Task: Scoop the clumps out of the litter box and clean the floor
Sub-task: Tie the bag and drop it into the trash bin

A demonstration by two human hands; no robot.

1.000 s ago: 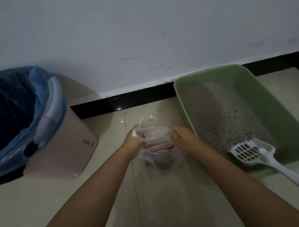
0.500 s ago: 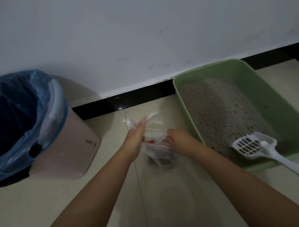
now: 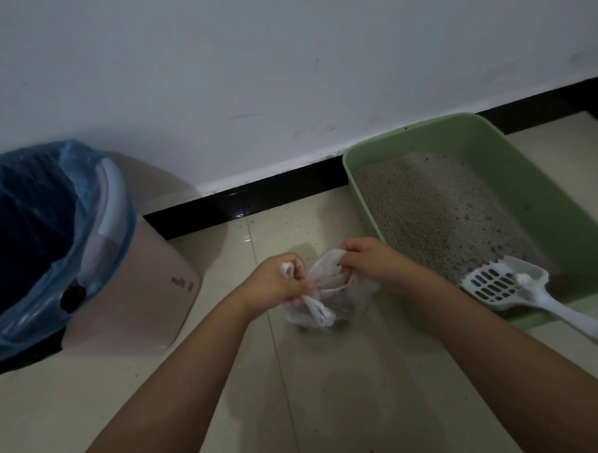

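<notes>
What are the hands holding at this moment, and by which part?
Both hold the small clear plastic bag by its top: the left hand grips one twisted handle strip, the right hand pinches the gathered rim opposite. The scoop lies unheld in the litter box.

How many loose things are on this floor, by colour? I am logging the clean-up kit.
Green: 1, the rectangular green plastic litter box
White: 1, the slotted white plastic scoop
Pink: 1, the pink plastic bin with a blue liner
Clear: 1, the thin clear plastic bag
Total: 4
</notes>
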